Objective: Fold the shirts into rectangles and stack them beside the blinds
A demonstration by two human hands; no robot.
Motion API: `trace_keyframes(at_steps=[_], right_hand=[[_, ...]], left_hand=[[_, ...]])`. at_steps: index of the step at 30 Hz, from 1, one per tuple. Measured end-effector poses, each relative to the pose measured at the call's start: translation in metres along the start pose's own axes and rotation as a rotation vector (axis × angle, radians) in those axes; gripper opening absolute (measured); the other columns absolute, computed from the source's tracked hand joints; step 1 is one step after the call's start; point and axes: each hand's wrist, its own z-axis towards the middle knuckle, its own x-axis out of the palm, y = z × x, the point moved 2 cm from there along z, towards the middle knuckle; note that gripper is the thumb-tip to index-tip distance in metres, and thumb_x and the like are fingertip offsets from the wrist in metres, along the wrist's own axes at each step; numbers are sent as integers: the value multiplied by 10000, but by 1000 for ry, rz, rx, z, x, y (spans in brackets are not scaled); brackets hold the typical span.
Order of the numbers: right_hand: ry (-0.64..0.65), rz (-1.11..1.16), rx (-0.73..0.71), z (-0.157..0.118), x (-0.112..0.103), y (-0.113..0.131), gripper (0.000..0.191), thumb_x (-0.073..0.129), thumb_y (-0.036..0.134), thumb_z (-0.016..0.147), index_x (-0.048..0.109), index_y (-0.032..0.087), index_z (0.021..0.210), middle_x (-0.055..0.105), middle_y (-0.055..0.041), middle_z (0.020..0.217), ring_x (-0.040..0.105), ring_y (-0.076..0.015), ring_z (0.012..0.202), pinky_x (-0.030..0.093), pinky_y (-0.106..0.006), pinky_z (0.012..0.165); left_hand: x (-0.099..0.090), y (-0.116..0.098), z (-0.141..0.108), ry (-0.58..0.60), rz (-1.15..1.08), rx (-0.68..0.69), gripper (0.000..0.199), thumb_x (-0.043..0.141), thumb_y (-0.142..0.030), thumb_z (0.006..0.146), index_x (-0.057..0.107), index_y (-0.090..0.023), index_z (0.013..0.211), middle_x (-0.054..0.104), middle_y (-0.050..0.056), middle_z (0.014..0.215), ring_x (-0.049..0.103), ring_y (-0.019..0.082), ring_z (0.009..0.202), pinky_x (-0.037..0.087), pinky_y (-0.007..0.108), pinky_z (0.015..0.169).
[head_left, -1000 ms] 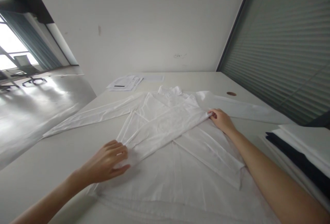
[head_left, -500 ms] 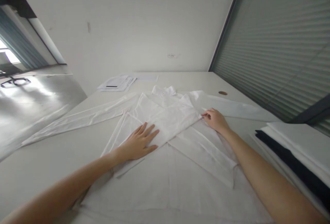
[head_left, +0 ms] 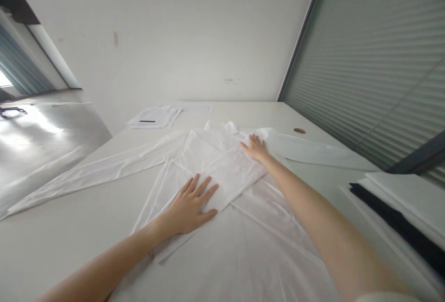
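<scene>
A white long-sleeved shirt (head_left: 222, 255) lies spread on the table, its collar (head_left: 220, 127) toward the wall. The left sleeve (head_left: 104, 168) stretches out to the left and the right one (head_left: 320, 151) to the right. Across the chest lies a folded white layer (head_left: 229, 172) with a slanting lower edge. My left hand (head_left: 191, 205) rests flat on that layer, fingers spread. Farther up, near the right shoulder, my right hand (head_left: 255, 147) lies palm down with its fingers stretched out on the cloth. Neither hand grips anything.
A stack of folded white and dark cloth (head_left: 403, 214) sits at the table's right side. Papers (head_left: 156, 116) lie at the back left. A round brown hole or disc (head_left: 299, 131) shows near the back right. Blinds (head_left: 368, 61) line the right side.
My right hand has let go of the folded layer's right edge and moved up and left onto the shoulder area, opening flat. My left hand has stayed in place on the shirt.
</scene>
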Motion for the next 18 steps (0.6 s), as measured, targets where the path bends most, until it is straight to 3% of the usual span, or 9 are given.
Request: trace_keyframes(at_steps=[5, 9, 11, 14, 16, 18], right_hand=[[91, -22, 42, 20, 13, -7, 832, 251, 658, 967, 227, 73, 1559, 196, -205, 1624, 141, -299, 1504, 116, -543, 1183], [115, -34, 73, 30, 12, -13, 853, 264, 675, 956, 253, 68, 1555, 221, -215, 1615, 178, -320, 1494, 120, -545, 1180], [104, -48, 92, 31, 10, -11, 840, 291, 669, 957, 302, 63, 1538, 246, -228, 1602, 192, -357, 1482, 93, -574, 1172], [4, 42, 93, 37, 2, 1, 715, 524, 556, 918, 489, 50, 1423, 363, -258, 1535, 162, -428, 1469, 39, -626, 1153], [-64, 158, 63, 47, -6, 13, 543, 633, 390, 879, 591, 80, 1323, 454, -247, 1471, 221, -416, 1453, 111, -600, 1158], [-80, 260, 40, 65, -12, 27, 443, 637, 270, 868, 621, 124, 1286, 535, -216, 1397, 384, -353, 1387, 270, -515, 1137]], left_hand=[[-1, 0, -1, 10, -4, -6, 676, 390, -618, 977, 258, -316, 1568, 224, 63, 1636, 122, 395, 1499, 254, 575, 1184], [0, 0, -1, -11, -15, 8, 678, 403, -607, 976, 260, -310, 1569, 225, 69, 1635, 128, 395, 1498, 260, 577, 1183], [1, 1, -1, -30, -20, 12, 681, 420, -601, 972, 265, -309, 1567, 228, 67, 1634, 128, 389, 1500, 258, 574, 1184], [2, 1, -1, -46, -27, 9, 683, 438, -597, 967, 272, -310, 1564, 248, 61, 1628, 140, 379, 1501, 260, 569, 1186], [2, 1, -1, -51, -31, 7, 683, 443, -598, 965, 273, -313, 1563, 250, 56, 1628, 148, 376, 1501, 262, 568, 1186], [2, 0, -1, -44, -37, 2, 686, 452, -597, 962, 278, -311, 1561, 245, 57, 1630, 148, 379, 1500, 260, 568, 1187]])
